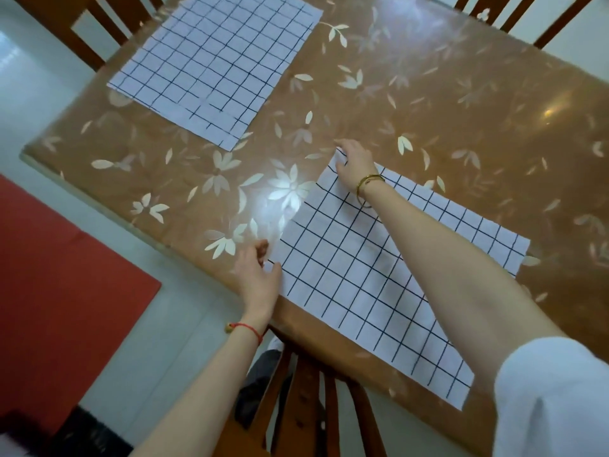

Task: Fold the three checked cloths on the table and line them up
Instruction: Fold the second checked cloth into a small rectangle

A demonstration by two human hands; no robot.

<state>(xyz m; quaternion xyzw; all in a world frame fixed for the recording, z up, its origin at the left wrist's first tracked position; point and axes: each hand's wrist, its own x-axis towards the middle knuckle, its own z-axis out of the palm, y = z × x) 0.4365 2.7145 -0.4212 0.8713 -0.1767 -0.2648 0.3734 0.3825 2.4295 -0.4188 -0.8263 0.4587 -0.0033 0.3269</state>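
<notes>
The left hand point(260, 275) pinches the near corner of the cloth point(379, 275), the right hand point(354, 163) its far corner; the cloth's length runs rightward from both grips.

1. The worktop point(428, 103) has a glossy brown cover printed with pale flowers.
2. A bright glare point(286, 189) lies between the left hand point(257, 278) and the right hand point(354, 159).
3. Left of the left hand are a pale tiled floor point(43, 94) and a red mat point(59, 275).
4. A near wooden chair point(306, 390) stands below the hands.
5. A far left chair point(99, 24) and a far right chair point(527, 18) stand beyond them.
</notes>
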